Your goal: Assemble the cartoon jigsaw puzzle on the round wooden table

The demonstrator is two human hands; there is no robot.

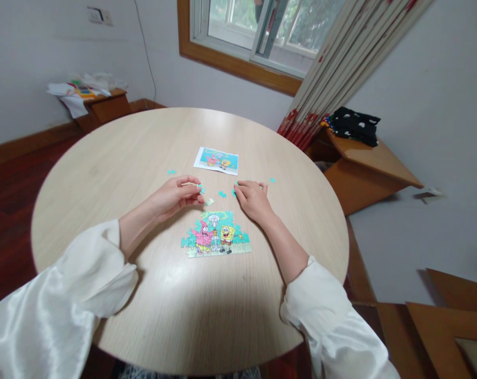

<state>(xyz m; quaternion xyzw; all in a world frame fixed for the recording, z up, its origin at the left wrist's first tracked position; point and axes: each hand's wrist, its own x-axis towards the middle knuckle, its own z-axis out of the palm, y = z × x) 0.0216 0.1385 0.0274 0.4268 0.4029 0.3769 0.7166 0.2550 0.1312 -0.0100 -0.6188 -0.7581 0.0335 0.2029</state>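
Piece (201, 189) is pinched by left hand (175, 195)! | Second piece (234, 193) is touched by right hand (255, 200), grip unclear | Puzzle (216, 235) is part-assembled

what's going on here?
The person's left hand holds a small turquoise jigsaw piece beyond a partly assembled multicoloured cartoon puzzle on the round pale wood-grain table. The right hand is at another turquoise piece. A loose turquoise piece lies between the hands; a rectangular printed cartoon picture lies farther back.

A room in a home is suggested by the round table (163, 310), the far wood-framed window (258, 39), the cream-and-red curtain (347, 58) hung at right, and papers (67, 92) piled at far left.
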